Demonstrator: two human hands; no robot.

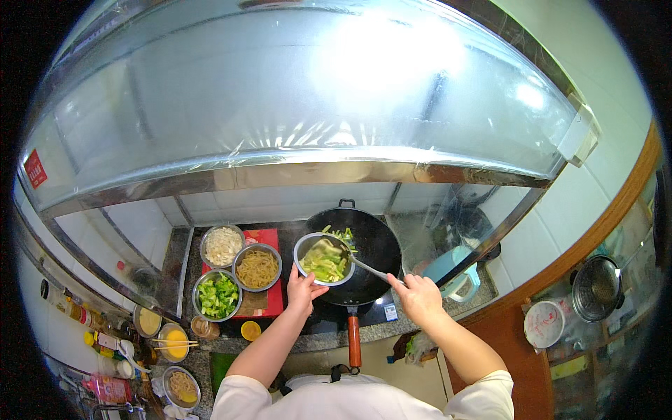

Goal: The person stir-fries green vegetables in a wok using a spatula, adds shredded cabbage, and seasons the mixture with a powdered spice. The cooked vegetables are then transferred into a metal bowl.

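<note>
My left hand (pixel 303 292) grips the rim of a metal bowl (pixel 300 270), tilted over the left part of a black wok (pixel 375 278). Pale green sliced vegetable (pixel 325 261) lies in this bowl. My right hand (pixel 420 298) is closed around the handle of a metal cooking spatula or ladle (pixel 370 269); its head reaches to the bowl's right side and is partly hidden there. Some green pieces (pixel 341 234) sit in the wok's far part. The wok's wooden handle (pixel 354 341) points towards me.
To the left stand metal bowls of pale slices (pixel 223 247), brown strips (pixel 257 269) and chopped greens (pixel 217 296). Beaten egg (pixel 175 336) bears chopsticks; bottles (pixel 105 341) crowd the left counter. A range hood (pixel 294 173) overhangs the stove. A light-blue jug (pixel 454 270) stands at right.
</note>
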